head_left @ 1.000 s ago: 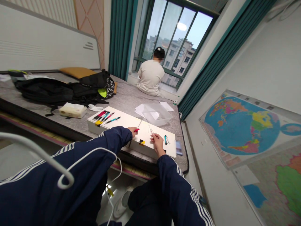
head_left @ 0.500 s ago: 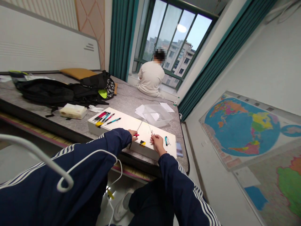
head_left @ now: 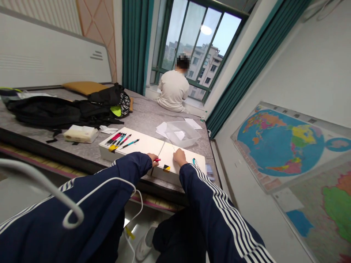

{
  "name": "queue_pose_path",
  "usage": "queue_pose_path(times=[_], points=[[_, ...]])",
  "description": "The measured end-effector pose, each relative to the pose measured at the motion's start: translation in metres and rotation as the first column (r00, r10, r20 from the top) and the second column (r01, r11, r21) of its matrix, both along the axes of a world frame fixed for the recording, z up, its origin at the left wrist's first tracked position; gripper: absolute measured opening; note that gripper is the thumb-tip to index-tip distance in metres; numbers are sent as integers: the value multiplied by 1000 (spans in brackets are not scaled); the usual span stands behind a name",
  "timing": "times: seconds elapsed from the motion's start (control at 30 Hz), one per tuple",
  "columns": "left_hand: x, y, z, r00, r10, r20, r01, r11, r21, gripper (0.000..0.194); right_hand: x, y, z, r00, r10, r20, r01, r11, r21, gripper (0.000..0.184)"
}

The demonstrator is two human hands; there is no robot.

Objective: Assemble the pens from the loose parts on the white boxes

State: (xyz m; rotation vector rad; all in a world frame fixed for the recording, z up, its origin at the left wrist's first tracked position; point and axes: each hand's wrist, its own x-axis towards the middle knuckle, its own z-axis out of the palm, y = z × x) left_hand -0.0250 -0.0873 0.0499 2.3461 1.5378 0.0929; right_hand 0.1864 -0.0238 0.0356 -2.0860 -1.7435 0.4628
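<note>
My left hand [head_left: 152,159] is closed over the front edge of the white boxes, and a short red pen piece [head_left: 157,160] sticks out of its fingers. My right hand [head_left: 180,157] is curled shut low over the right white box [head_left: 170,155], its back towards me, so its fingertips are hidden. A thin pale sliver [head_left: 173,147] shows just beyond it; whether it is held I cannot tell. Right of that hand lies a teal pen part [head_left: 194,162], partly covered by my sleeve. Several red, black and teal pens [head_left: 118,138] and one separate teal pen [head_left: 129,143] rest on the left white box [head_left: 146,144].
A clear plastic bin [head_left: 183,133] and white papers [head_left: 161,128] lie behind the boxes. To the left are a tissue pack [head_left: 80,134] and a black backpack [head_left: 55,111]. A person [head_left: 174,89] sits by the window. A white cable [head_left: 106,179] crosses my left sleeve.
My right hand has turned over and moved slightly left and up, hiding its fingertips. My left hand keeps the red pen piece. The view has shifted slightly.
</note>
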Motion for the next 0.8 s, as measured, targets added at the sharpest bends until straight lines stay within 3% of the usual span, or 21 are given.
queue_pose_path(times=[0.43, 0.8], points=[[-4, 1, 0, 1000, 22, -19, -22, 1000, -17, 34, -18, 2, 3, 979, 77, 187, -68, 996, -56, 30], [-22, 1, -5, 996, 75, -37, -78, 993, -90, 33, -28, 6, 12, 918, 305, 254, -309, 951, -24, 34]])
